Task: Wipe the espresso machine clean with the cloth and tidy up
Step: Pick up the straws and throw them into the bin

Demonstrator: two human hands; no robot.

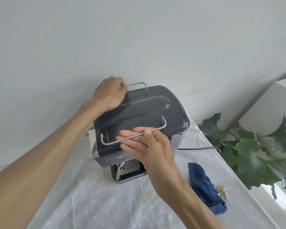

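A dark grey espresso machine [139,116] stands on a table covered with a white eyelet cloth [89,204]. Two bent metal wire rails sit over its top. My left hand [109,95] grips the end of the far rail [139,84] at the machine's back left corner. My right hand [149,151] pinches the near rail [132,137] between thumb and fingers, just above the front edge of the top. The blue cleaning cloth [203,185] lies crumpled on the table to the right of the machine, away from both hands. The perforated drip tray [130,164] shows at the machine's front.
A leafy green plant [248,151] stands to the right past the table edge, beside a white box [271,106]. The machine's power cord [200,148] runs off to the right. A small beige object [222,191] lies next to the blue cloth. A plain wall rises behind.
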